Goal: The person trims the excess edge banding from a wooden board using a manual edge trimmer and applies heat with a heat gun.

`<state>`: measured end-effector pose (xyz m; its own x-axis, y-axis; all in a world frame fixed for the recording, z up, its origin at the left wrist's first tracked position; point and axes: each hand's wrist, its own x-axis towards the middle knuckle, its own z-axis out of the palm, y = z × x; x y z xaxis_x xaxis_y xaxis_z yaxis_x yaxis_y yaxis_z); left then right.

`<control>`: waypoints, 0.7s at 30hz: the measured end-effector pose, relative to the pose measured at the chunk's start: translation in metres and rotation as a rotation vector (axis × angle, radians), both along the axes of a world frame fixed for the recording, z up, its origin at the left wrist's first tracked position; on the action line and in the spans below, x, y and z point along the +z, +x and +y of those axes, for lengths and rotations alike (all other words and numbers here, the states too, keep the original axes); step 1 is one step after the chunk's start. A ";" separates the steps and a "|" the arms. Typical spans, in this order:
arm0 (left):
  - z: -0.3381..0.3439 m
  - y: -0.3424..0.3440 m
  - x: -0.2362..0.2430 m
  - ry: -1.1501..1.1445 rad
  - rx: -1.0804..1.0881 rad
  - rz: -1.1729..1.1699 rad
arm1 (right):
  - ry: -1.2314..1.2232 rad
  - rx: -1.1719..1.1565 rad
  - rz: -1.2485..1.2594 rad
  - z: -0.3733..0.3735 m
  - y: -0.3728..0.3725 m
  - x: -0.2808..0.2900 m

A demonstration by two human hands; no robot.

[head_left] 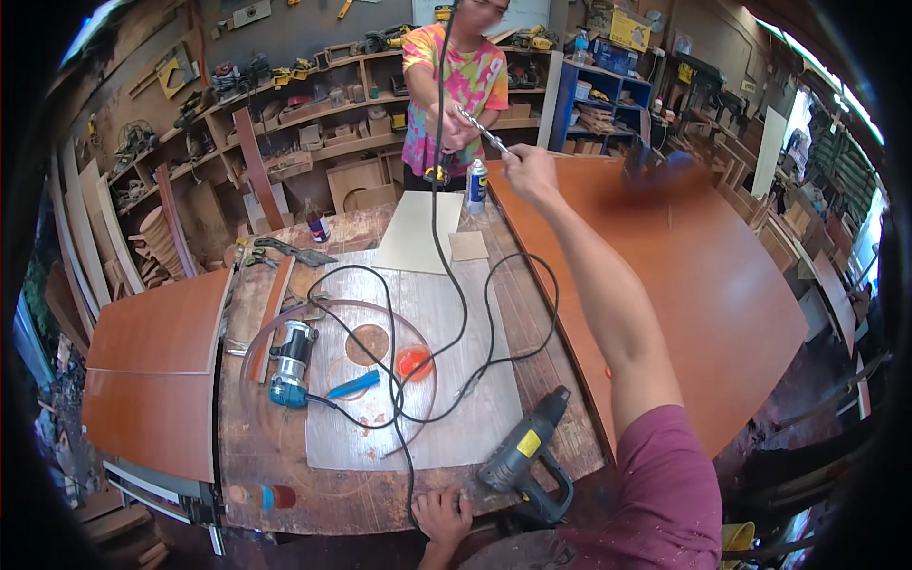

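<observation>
My right hand (532, 171) reaches out at upper middle, closed on a slender silver metal tool (496, 141), whose far end meets the hands (450, 128) of a co-worker standing across the bench. My left hand (440, 513) rests on the bench's front edge, fingers apart and slightly bent, holding nothing, beside a black cable (411, 480). Nearby lie a grey heat gun (518, 456), a teal-and-silver router (294, 366), a blue strip (353, 385) and a red round object (414, 362) on a pale board (465, 427). A spray can (477, 188) stands near my right hand.
The co-worker (456, 66) wears a tie-dye shirt. Large orange-brown panels (703, 313) flank the worn wooden bench (261, 446), another at left (152, 389). Looped cable crosses the bench and hangs from above. Shelves (342, 142) with tools and offcuts line the back wall.
</observation>
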<state>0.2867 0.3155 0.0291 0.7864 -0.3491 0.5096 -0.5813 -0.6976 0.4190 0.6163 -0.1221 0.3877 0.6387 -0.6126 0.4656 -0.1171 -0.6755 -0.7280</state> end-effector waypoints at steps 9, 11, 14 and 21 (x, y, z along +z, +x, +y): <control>-0.003 -0.006 0.117 -0.446 -0.047 0.143 | -0.087 0.640 0.366 0.041 -0.288 -0.031; -0.021 0.006 0.195 -0.316 -0.159 -0.114 | -0.240 0.897 0.452 0.056 -0.324 -0.034; -0.050 0.010 0.279 -0.054 -0.339 -0.111 | -0.141 1.000 0.547 0.072 -0.353 -0.042; -0.092 -0.015 0.276 0.112 -0.494 0.094 | -0.108 1.105 0.546 0.076 -0.378 -0.035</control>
